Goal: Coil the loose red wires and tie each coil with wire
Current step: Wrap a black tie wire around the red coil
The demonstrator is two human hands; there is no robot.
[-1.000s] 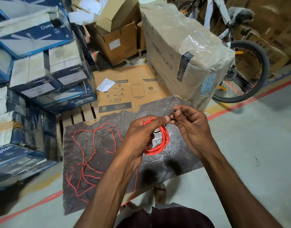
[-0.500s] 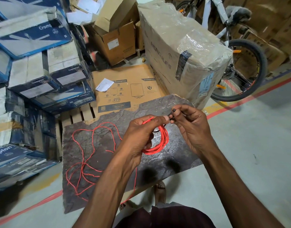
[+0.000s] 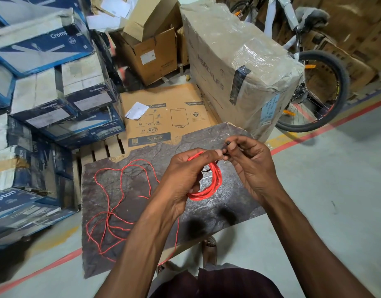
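A small coil of red wire [image 3: 208,186] hangs above the dark slab [image 3: 228,201], held at its top by my left hand [image 3: 185,175]. Close against that hand, my right hand [image 3: 249,166] pinches a thin black tie wire [image 3: 227,145] between thumb and fingertips at the coil's top. More black wire shows inside the coil's loop. Several loose red wires [image 3: 112,207] lie tangled on the slab's left half, and one strand runs off the near edge under my left forearm.
Stacked blue and white boxes [image 3: 45,100] crowd the left. A flat brown carton [image 3: 168,117] lies behind the slab, with a large wrapped carton [image 3: 239,67] and a bicycle wheel [image 3: 314,91] at the right. Grey floor spreads to the right. My sandalled foot [image 3: 210,248] shows below the slab.
The hands and the coil hold almost the same pose; only the camera view has drifted slightly.
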